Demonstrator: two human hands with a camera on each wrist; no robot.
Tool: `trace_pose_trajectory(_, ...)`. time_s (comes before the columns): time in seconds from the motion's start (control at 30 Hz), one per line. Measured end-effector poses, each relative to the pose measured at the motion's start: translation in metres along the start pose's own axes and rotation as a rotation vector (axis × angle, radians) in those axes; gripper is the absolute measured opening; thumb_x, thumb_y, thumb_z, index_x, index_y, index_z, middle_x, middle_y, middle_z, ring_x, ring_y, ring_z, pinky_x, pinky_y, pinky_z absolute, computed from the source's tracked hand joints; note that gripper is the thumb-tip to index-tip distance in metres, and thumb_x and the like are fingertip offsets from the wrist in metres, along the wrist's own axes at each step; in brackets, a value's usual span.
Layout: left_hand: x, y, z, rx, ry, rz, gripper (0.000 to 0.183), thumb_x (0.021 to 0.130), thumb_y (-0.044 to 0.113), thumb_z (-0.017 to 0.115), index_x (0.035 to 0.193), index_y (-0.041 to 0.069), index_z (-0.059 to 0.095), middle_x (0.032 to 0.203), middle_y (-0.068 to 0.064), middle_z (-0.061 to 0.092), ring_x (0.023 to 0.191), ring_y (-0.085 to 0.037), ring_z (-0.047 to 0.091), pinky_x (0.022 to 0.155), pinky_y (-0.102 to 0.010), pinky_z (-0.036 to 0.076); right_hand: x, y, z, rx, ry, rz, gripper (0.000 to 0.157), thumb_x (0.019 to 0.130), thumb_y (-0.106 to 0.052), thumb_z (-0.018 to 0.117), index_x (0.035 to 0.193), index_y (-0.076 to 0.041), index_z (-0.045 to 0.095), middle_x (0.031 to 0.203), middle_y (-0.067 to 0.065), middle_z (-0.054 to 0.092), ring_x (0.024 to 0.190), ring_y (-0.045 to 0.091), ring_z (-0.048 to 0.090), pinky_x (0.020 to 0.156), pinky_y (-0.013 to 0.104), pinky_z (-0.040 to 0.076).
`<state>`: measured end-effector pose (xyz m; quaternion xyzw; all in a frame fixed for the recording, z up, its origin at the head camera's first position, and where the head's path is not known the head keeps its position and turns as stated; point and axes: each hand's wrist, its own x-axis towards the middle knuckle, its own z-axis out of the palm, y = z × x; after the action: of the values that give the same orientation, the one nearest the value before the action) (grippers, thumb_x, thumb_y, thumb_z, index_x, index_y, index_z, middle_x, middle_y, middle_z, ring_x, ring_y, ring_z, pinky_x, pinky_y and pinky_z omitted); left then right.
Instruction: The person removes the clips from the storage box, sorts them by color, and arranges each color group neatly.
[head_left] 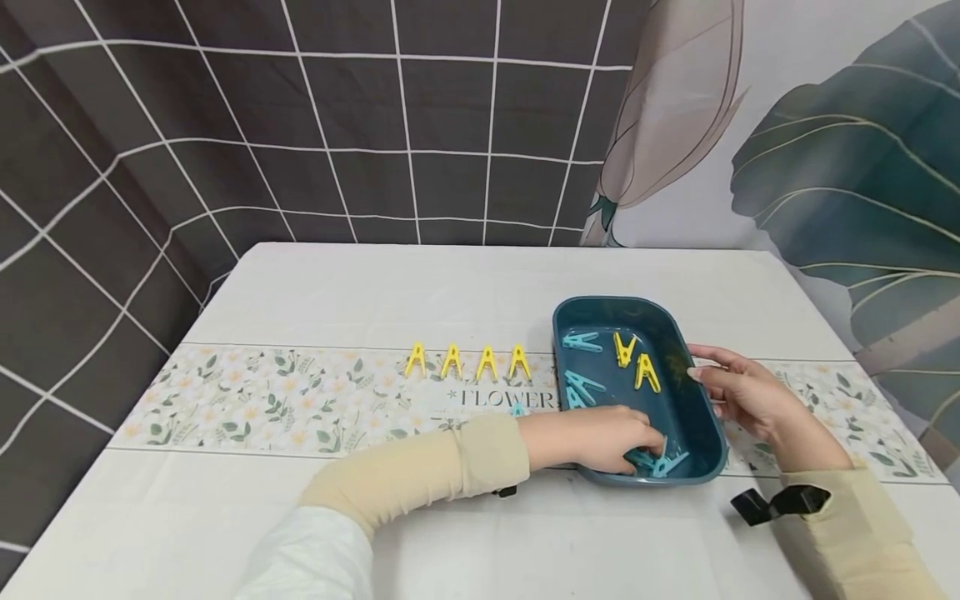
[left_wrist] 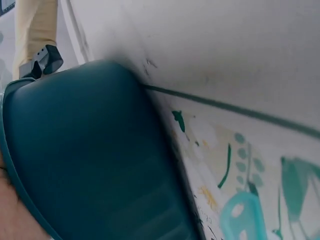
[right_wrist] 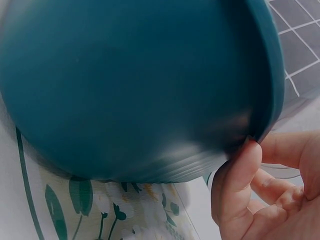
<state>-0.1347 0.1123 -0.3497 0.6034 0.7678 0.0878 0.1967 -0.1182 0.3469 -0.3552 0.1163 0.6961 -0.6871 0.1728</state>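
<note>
A dark teal plastic basin (head_left: 712,421) holds teal clothespins (head_left: 582,342) and two yellow clothespins (head_left: 647,372). My left hand (head_left: 611,437) reaches over its near left rim, with bent fingers down among teal clothespins (head_left: 666,464) at the near end. I cannot tell whether these fingers pinch one. In the left wrist view only the edge of that hand (left_wrist: 17,210) shows beside the rim. My right hand (head_left: 750,396) holds the basin's right rim, thumb at the edge and fingers along the outside. The right wrist view shows its fingertips (right_wrist: 250,150) against the wall.
Several yellow clothespins (head_left: 451,361) stand in a row on the white tablecloth (head_left: 420,292), left of the basin. A teal clothespin (left_wrist: 242,217) lies on the floral strip, mostly behind the left forearm in the head view. A dark checked curtain (head_left: 450,108) hangs behind the table.
</note>
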Motion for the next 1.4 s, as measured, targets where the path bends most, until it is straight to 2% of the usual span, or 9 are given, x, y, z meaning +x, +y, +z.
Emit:
trace_pose_trajectory(0.2,0.003,0.0,0.001,0.0,0.005,-0.028,0.032,0.089,0.018,0.068,0.12,0.017,0.064,0.112,0.005,0.062,0.1,-0.001,0.054,0.084,-0.006,0.041,-0.001,-0.002,-0.001,0.01,-0.011,-0.006,0.029,0.096,-0.009,0.054,0.105,-0.036,0.057,0.083,-0.004,0.071,0.063,0.01,0.063,0.049,0.02,0.049)
trace_pose_trajectory(0.43,0.006,0.003,0.001,0.032,0.012,-0.081,0.039,0.089,0.02,0.068,0.127,0.022,0.059,0.117,0.008,0.057,0.104,0.0,0.053,0.086,-0.007,0.042,-0.001,-0.003,-0.003,-0.008,-0.001,-0.002,0.028,0.096,-0.01,0.054,0.108,-0.035,0.053,0.082,-0.005,0.071,0.063,0.01,0.062,0.049,0.021,0.049)
trace_pose_trajectory(0.7,0.01,0.004,0.003,0.086,-0.006,-0.102,0.032,0.092,0.016,0.064,0.123,0.022,0.064,0.106,0.009,0.061,0.092,0.0,0.054,0.078,-0.008,0.044,-0.001,-0.003,-0.002,-0.001,-0.001,-0.01,0.028,0.096,-0.009,0.054,0.106,-0.035,0.055,0.083,-0.005,0.07,0.063,0.01,0.062,0.049,0.02,0.049)
trace_pose_trajectory(0.9,0.011,0.004,0.004,0.155,-0.009,-0.081,0.029,0.093,0.016,0.061,0.121,0.024,0.063,0.109,0.011,0.062,0.097,-0.001,0.055,0.083,-0.013,0.046,0.0,-0.001,-0.001,-0.004,-0.002,-0.01,0.028,0.096,-0.009,0.054,0.106,-0.036,0.055,0.082,-0.005,0.07,0.062,0.009,0.062,0.048,0.02,0.049)
trace_pose_trajectory(1.03,0.01,0.004,0.004,0.171,0.022,-0.051,0.03,0.094,0.018,0.06,0.122,0.027,0.062,0.115,0.013,0.061,0.106,-0.002,0.055,0.088,-0.018,0.046,0.0,0.0,-0.001,-0.006,-0.004,-0.004,0.028,0.096,-0.01,0.054,0.106,-0.036,0.055,0.081,-0.005,0.07,0.061,0.009,0.061,0.049,0.02,0.049)
trace_pose_trajectory(1.13,0.009,0.002,0.003,0.143,0.056,-0.02,0.028,0.094,0.018,0.059,0.121,0.025,0.062,0.119,0.011,0.06,0.111,-0.002,0.053,0.09,-0.016,0.045,0.0,0.001,-0.001,-0.007,-0.007,-0.006,0.028,0.096,-0.01,0.054,0.106,-0.036,0.054,0.081,-0.005,0.07,0.062,0.009,0.061,0.048,0.02,0.049)
trace_pose_trajectory(1.4,0.001,-0.001,-0.001,-0.052,0.122,0.062,0.025,0.096,0.019,0.057,0.12,0.02,0.06,0.119,0.007,0.057,0.111,0.0,0.052,0.09,-0.005,0.038,0.001,0.002,-0.001,-0.016,-0.008,-0.011,0.026,0.097,-0.011,0.054,0.109,-0.034,0.051,0.081,-0.005,0.069,0.061,0.008,0.061,0.048,0.02,0.049)
